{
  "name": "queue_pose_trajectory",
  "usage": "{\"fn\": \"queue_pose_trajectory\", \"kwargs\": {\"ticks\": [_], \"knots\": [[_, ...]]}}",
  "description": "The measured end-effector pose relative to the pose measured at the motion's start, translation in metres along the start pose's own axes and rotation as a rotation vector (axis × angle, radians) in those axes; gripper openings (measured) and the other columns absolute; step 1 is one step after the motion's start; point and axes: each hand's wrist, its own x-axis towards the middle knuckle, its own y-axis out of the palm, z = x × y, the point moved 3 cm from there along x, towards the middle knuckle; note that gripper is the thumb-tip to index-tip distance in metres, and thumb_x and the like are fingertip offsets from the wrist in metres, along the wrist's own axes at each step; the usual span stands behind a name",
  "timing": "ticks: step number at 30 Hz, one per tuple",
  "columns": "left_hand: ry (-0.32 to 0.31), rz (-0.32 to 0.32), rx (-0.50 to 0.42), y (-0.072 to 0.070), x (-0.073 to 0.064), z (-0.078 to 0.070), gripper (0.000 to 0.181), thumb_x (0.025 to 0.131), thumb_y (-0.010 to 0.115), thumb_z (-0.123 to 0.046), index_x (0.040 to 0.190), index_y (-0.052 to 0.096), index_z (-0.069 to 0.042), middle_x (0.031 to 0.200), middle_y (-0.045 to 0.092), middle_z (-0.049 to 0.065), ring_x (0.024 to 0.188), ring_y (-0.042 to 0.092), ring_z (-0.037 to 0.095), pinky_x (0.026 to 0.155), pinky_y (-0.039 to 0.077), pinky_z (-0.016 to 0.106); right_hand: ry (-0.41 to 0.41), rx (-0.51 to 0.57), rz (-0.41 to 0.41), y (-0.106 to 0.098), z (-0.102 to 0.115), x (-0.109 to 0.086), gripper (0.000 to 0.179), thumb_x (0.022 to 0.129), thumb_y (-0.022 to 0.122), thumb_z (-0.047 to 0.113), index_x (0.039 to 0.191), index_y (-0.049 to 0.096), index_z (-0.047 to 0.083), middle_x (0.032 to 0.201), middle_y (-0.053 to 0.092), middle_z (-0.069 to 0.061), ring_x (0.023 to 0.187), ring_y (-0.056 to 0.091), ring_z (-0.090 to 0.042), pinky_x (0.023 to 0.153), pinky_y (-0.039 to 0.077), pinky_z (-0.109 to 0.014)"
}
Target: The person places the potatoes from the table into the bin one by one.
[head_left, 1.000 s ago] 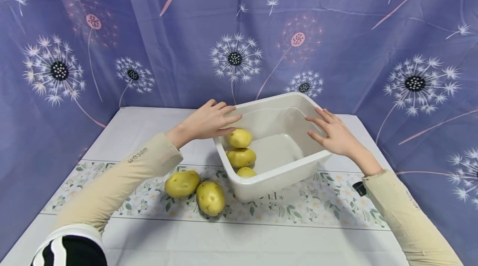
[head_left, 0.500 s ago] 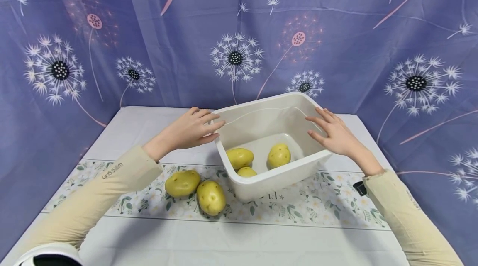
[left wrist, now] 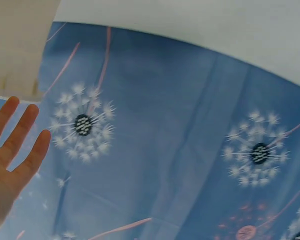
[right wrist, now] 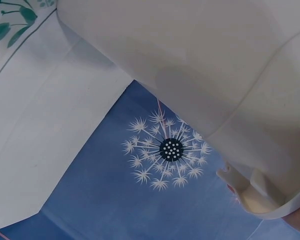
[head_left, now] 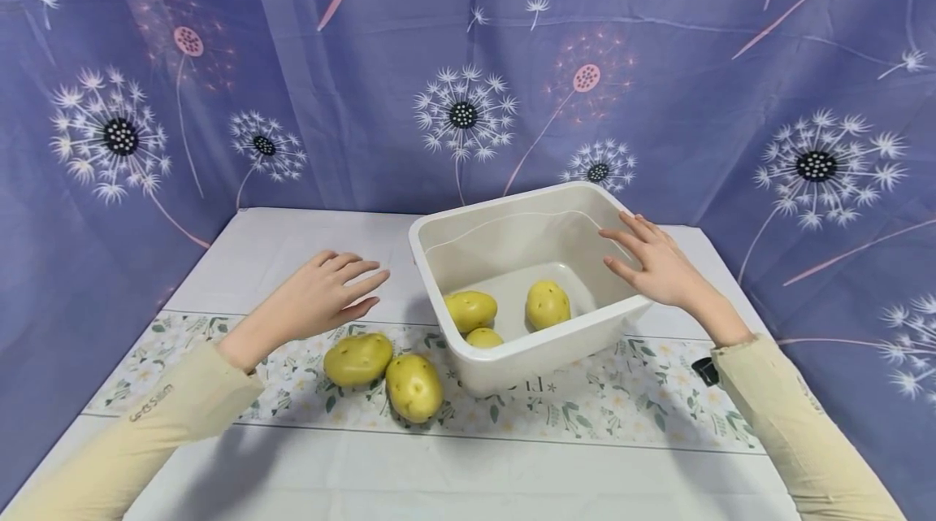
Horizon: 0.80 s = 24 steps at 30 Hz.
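Left hand (head_left: 316, 293) has drawn back from the tub (head_left: 548, 362), fingers wide above the tablecloth (head_left: 409, 472); I see the right hand (head_left: 652, 262), fingers spread at the rim (head_left: 512, 200), curtain (head_left: 358, 115) beyond both.

Looks like a curtained-off work spot, hard to place as home or studio: walled left, right and far by blue-violet dandelion-print cloth (head_left: 351, 90), closed in around a white-covered desk (head_left: 504, 476) with a floral band (head_left: 592, 415).
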Motion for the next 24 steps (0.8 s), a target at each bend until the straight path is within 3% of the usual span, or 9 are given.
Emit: {"fn": "queue_pose_trajectory", "kwargs": {"ticks": [9,15,18,24], "knots": [[-0.03,0.067,-0.012,0.012,-0.034,-0.011,0.051,0.097,0.022,-0.041,0.11,0.061,-0.011,0.099,0.066,0.008,0.087,0.06,0.025,0.071,0.049,0.04,0.012,0.0,0.009,0.001,0.0,-0.002,0.048,0.09,0.047,0.036,0.128,0.046,0.007,0.143,0.022,-0.027,0.13,0.016,-0.049,0.102,0.014,-0.063],[-0.045,0.114,-0.018,0.021,-0.048,-0.016,0.038,0.088,0.048,-0.039,0.11,0.061,-0.012,0.1,0.065,0.009,0.087,0.06,0.025,0.071,0.05,0.039,0.021,0.006,0.015,0.001,0.0,-0.001,0.048,0.09,0.046,0.037,0.129,0.045,0.008,0.143,0.022,-0.026,0.131,0.015,-0.048,0.102,0.013,-0.063],[-0.052,0.175,-0.023,0.026,-0.054,-0.022,0.042,0.08,0.058,-0.039,0.113,0.06,-0.013,0.104,0.064,0.009,0.089,0.06,0.024,0.072,0.05,0.039,0.014,0.003,0.005,0.001,0.0,-0.001,0.048,0.09,0.047,0.036,0.128,0.046,0.008,0.143,0.023,-0.027,0.13,0.016,-0.048,0.102,0.014,-0.063],[-0.073,0.28,-0.049,0.038,-0.064,-0.036,0.046,0.082,0.055,-0.042,0.118,0.057,-0.015,0.111,0.062,0.008,0.095,0.059,0.025,0.077,0.049,0.041,0.002,0.0,-0.01,0.0,0.002,0.0,0.047,0.09,0.047,0.035,0.128,0.047,0.007,0.142,0.024,-0.027,0.13,0.017,-0.048,0.102,0.014,-0.063]]}}
